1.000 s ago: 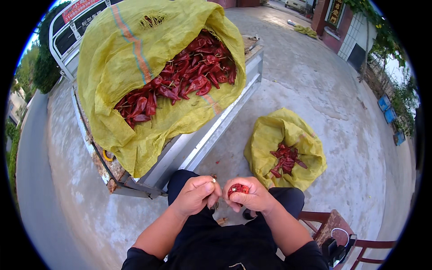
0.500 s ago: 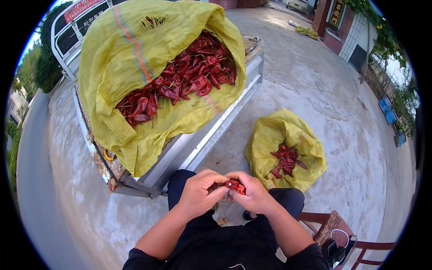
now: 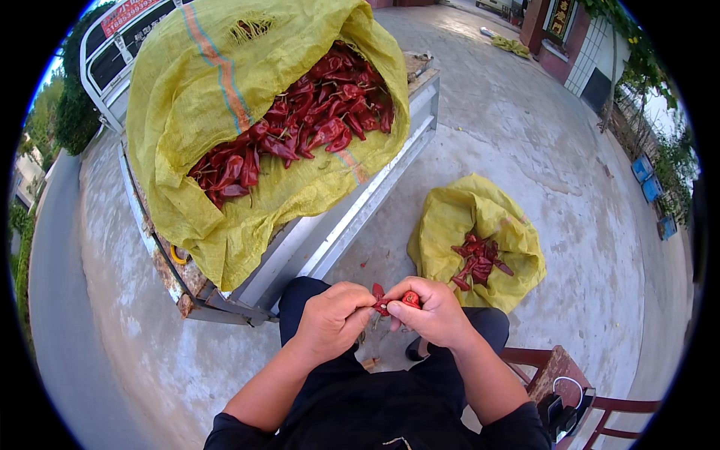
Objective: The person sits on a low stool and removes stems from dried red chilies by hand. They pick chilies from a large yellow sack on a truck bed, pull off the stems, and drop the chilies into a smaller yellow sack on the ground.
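Between my two hands, in front of my knees, are dried red chili peppers. My right hand is closed around one chili pepper, whose rounded end shows past the fingers. Its fingertips also grip a second chili pepper at the gap between the hands. My left hand pinches the near edge of that second pepper with thumb and forefinger; the exact spot is covered by the fingertips. Ahead, a big yellow woven sack lies open, full of red chili peppers.
The full sack rests on a truck's flat bed. To the right on the concrete, a smaller yellow sack holds several chili peppers. A wooden chair or stool with a dark device and white cable stands at my right. Blue containers line the far right.
My hands have drawn slightly apart. A second pepper now shows upright between the fingertips, and the one in my right hand has shifted right with it.
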`<act>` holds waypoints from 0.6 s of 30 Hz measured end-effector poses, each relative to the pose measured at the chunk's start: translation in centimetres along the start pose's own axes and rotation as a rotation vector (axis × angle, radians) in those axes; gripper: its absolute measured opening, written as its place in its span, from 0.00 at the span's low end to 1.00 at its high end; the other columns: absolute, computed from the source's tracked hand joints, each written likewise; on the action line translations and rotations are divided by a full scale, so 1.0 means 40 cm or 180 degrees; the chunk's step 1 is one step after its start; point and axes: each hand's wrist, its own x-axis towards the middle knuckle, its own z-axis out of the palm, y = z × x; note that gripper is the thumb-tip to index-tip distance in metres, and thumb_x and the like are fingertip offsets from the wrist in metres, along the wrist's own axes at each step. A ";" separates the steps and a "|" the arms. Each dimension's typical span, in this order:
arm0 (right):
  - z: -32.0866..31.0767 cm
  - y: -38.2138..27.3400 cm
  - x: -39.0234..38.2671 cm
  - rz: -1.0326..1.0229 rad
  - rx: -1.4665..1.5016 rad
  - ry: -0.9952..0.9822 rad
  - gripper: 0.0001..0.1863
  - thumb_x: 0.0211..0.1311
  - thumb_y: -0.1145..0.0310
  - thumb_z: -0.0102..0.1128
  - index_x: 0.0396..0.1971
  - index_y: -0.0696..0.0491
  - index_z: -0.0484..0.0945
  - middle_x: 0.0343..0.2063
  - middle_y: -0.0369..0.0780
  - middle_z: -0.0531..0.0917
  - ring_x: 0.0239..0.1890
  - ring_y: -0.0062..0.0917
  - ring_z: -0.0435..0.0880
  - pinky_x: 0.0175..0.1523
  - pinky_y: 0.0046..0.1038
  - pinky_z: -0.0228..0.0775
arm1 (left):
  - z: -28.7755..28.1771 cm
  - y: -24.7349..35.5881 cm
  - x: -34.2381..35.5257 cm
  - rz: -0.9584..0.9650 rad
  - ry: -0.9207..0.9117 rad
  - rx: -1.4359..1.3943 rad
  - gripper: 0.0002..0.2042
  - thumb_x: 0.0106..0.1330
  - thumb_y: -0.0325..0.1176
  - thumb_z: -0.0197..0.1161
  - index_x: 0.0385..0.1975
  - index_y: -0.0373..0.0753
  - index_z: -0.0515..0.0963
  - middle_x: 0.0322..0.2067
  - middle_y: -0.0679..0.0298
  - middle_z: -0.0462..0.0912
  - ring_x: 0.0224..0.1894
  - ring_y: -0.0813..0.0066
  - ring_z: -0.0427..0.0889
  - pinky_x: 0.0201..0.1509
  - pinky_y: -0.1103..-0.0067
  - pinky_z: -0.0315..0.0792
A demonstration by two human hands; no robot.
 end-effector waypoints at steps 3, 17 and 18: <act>0.001 -0.007 0.003 0.0378 0.0494 -0.0078 0.07 0.74 0.68 0.67 0.43 0.56 0.83 0.28 0.35 0.88 0.28 0.13 0.82 0.32 0.18 0.72 | 0.000 -0.002 -0.012 -0.0375 -0.0010 -0.0502 0.06 0.64 0.19 0.70 0.39 0.34 0.84 0.41 0.57 0.88 0.41 0.68 0.88 0.45 0.75 0.81; 0.032 0.053 0.012 -0.0319 0.0087 0.0263 0.07 0.64 0.76 0.72 0.38 0.57 0.81 0.45 0.41 0.86 0.44 0.24 0.87 0.51 0.27 0.79 | 0.024 -0.022 -0.043 -0.1082 0.0292 -0.1559 0.09 0.68 0.17 0.67 0.46 0.32 0.83 0.46 0.56 0.88 0.45 0.72 0.88 0.51 0.76 0.83; 0.033 0.054 0.013 -0.0387 0.0035 0.0332 0.07 0.64 0.77 0.72 0.38 0.58 0.81 0.45 0.41 0.86 0.43 0.24 0.87 0.50 0.27 0.79 | 0.025 -0.015 -0.036 -0.0775 0.0353 -0.1211 0.09 0.66 0.19 0.69 0.45 0.33 0.84 0.44 0.57 0.88 0.43 0.73 0.89 0.48 0.77 0.84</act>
